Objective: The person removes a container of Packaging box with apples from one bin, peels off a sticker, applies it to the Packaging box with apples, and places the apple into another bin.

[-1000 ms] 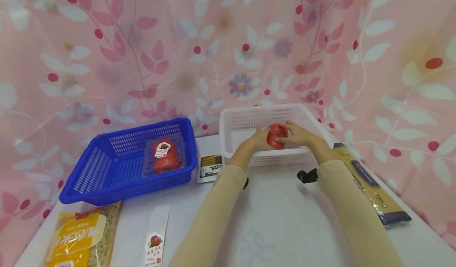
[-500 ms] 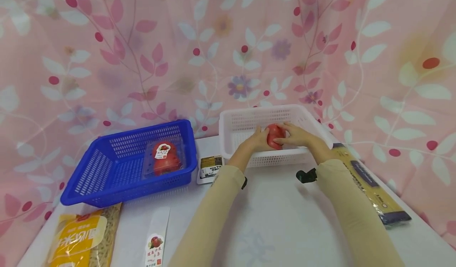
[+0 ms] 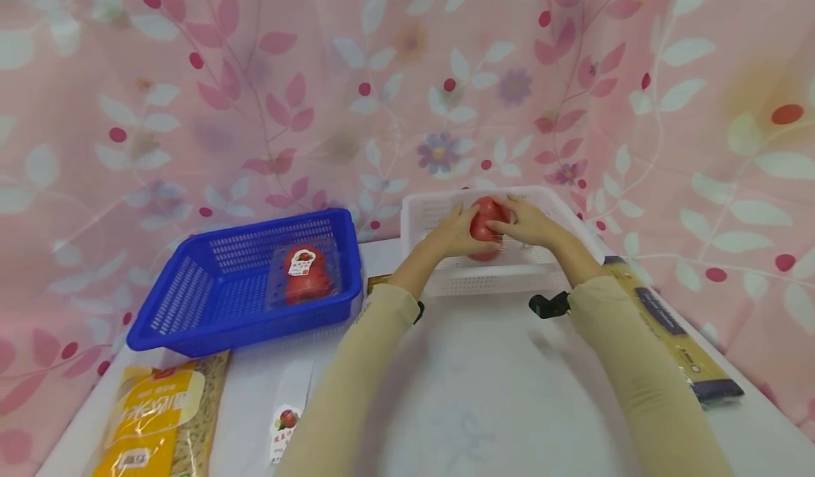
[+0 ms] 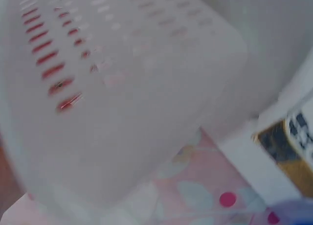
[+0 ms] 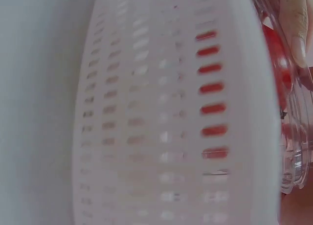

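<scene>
A: What do we have in the white perforated basket (image 3: 490, 279) at the far edge of the bench (image 3: 496, 392)?

B: A clear clamshell pack of tomatoes (image 3: 487, 223). We see it held over the basket's inside, between both hands. The left hand (image 3: 449, 235) has its fingers curled round the pack's left side, and the right hand (image 3: 527, 223) grasps the right side with fingers and thumb. So each grip is closed on the pack.

A: Do the wrist views add anything?

B: The right wrist view shows red fruit through the basket's slots and the clear pack wall (image 5: 293, 137) beside a fingertip (image 5: 296, 34). The left wrist view is blurred; we can make out only the basket wall (image 4: 122, 88) with red behind its slots.

A: And the blue basket (image 3: 191, 307)?

B: It sits toward the far left corner and holds a second tomato pack (image 3: 304, 275), label up, against its right wall.

A: What lies outside the baskets?

B: A yellow noodle bag (image 3: 153, 420) at the near left corner, a long spaghetti packet (image 3: 668, 328) along the right edge, and a loose tomato label strip (image 3: 286, 420) near the front.
</scene>
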A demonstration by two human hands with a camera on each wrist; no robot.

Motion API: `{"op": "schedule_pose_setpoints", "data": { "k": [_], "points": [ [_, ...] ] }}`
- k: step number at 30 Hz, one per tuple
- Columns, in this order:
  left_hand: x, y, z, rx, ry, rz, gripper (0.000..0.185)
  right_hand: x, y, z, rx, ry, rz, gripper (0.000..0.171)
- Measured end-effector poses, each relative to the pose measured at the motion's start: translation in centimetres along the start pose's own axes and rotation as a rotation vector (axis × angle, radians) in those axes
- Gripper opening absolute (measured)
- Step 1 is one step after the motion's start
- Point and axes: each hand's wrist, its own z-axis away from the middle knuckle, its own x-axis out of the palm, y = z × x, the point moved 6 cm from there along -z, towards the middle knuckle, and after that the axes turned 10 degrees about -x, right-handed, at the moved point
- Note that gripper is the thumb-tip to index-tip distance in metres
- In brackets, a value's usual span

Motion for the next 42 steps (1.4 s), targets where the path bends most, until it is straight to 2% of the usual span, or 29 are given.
{"op": "schedule_pose_setpoints", "data": {
  "k": [5,10,13,18,22,29,32,42],
  "points": [
    [-2.5,0.2,1.1,0.009,0.047,-0.043,0.094,-1.2,-1.9,-0.7,-0.016,0.05,-0.013,0.073],
    [-4.5,0.1,3.2,0.037,0.119,-0.102,0.091,-2.0,-4.3,-0.8,-0.04,0.087,-0.021,0.073],
    [-5.6,-0.1,5.0,0.071,0.177,-0.115,0.089,-2.3,-6.1,-0.6,-0.053,0.104,-0.027,0.073],
    [-6.7,-0.9,8.8,0.092,0.202,-0.057,0.087,-2.2,-9.3,0.0,-0.1,0.109,0.009,0.07],
    [-7.1,-1.5,11.7,0.092,0.208,-0.039,0.085,-1.4,-11.4,0.7,-0.147,0.106,0.012,0.069],
    [-7.3,-2.5,16.0,0.098,0.231,-0.054,0.085,0.4,-14.3,2.2,-0.2,0.085,-0.051,0.071],
    [-7.3,-3.0,18.0,0.095,0.243,-0.076,0.087,1.4,-15.5,3.0,-0.225,0.055,-0.09,0.072],
    [-6.3,-3.9,24.9,0.054,0.213,-0.083,0.086,3.9,-18.8,6.2,-0.321,-0.061,-0.179,0.072]
  ]
}}
